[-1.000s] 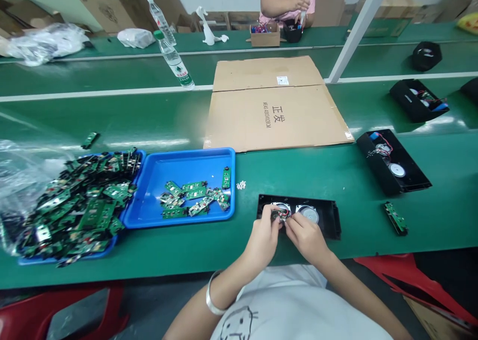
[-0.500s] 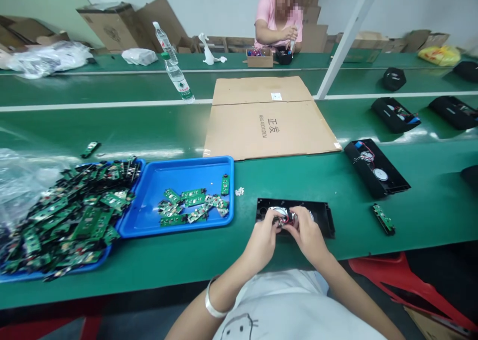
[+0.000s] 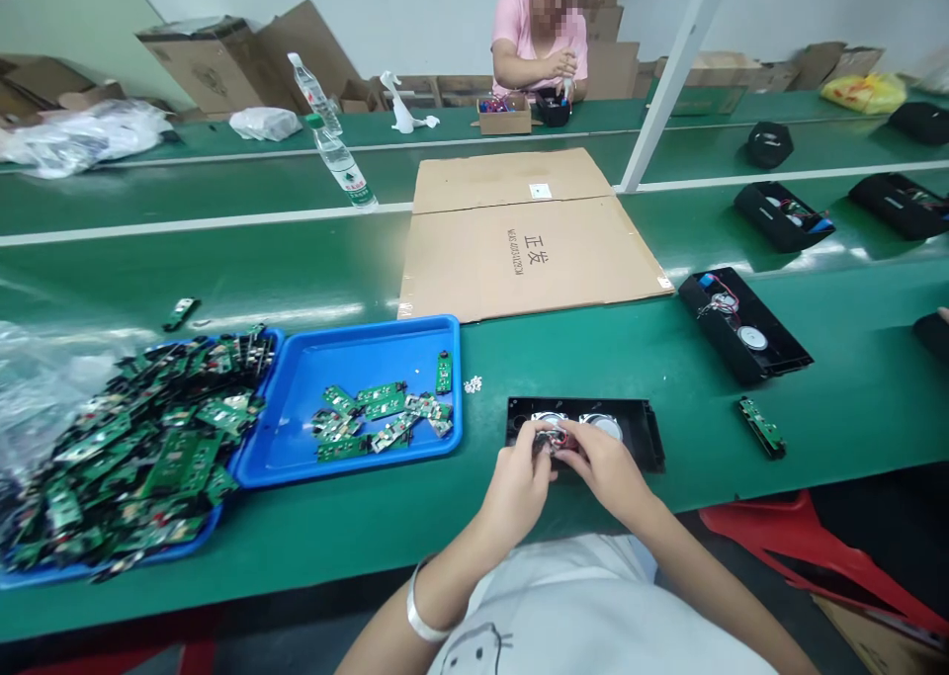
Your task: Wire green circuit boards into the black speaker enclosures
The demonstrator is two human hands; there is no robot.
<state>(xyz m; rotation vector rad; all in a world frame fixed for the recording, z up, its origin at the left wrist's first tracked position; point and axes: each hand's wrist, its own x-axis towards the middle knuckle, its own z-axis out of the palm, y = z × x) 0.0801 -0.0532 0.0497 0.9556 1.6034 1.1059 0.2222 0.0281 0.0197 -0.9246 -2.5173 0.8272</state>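
Right under my fingers (image 3: 582, 435), the casing (image 3: 639, 430): smooth black plastic, faintly shiny. Beneath it the worktop (image 3: 593, 344) gleams, glossy green! Left of my fingers, a slick blue plastic tray (image 3: 297, 383); farther left, crinkled clear plastic film (image 3: 48, 364). And beyond my fingers, a matt brown cardboard sheet (image 3: 471, 245), dry and papery.

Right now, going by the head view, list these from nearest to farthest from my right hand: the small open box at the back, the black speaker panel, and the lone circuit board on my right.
Nearest to your right hand first:
1. Black speaker panel, directly beneath it.
2. Lone circuit board, off to the right.
3. Small open box, far ahead, slightly left.
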